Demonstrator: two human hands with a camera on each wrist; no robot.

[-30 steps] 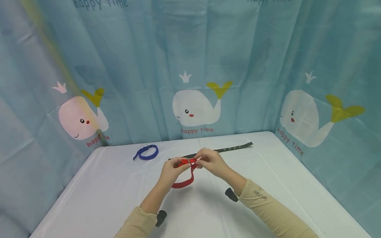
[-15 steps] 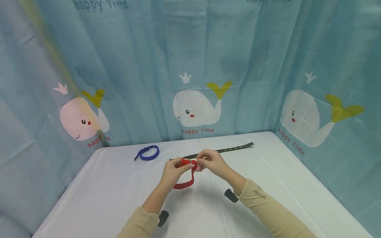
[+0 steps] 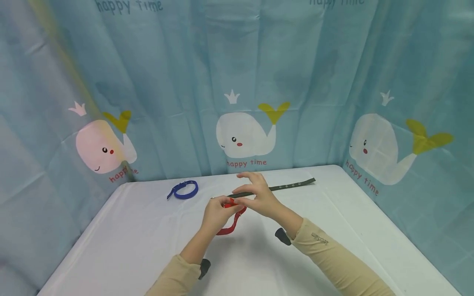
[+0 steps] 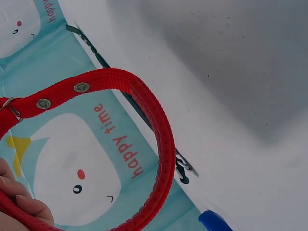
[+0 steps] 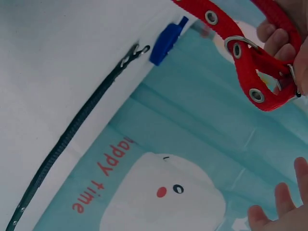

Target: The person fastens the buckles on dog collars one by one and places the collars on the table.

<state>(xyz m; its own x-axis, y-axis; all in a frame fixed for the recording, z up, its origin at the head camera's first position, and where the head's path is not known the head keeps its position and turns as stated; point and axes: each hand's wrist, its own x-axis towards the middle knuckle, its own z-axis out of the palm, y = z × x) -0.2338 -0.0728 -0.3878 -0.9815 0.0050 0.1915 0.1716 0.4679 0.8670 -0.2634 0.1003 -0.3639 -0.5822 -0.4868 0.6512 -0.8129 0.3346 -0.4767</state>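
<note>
A red collar (image 3: 226,231) with metal eyelets hangs in a loop over the table, pinched by my left hand (image 3: 214,216). The right wrist view shows the strap (image 5: 243,79) folded back at the buckle (image 5: 292,77), with a metal ring around it and eyelets along it. My right hand (image 3: 261,199) is just to the right, its fingers spread and raised, the thumb close to the collar's top. Those spread fingers (image 5: 284,199) show at the lower right of the right wrist view. In the left wrist view the round loop (image 4: 166,159) fills the middle.
Behind the hands a dark green collar (image 3: 294,184) lies stretched out on the white table (image 3: 129,238). A blue collar (image 3: 185,195), curled into a ring, lies at the back left. A blue whale-print curtain (image 3: 177,135) encloses the table's back and sides.
My right hand has let go of the red strap and spread its fingers upward. My left hand keeps its pinch on the collar, whose hanging loop has turned slightly.
</note>
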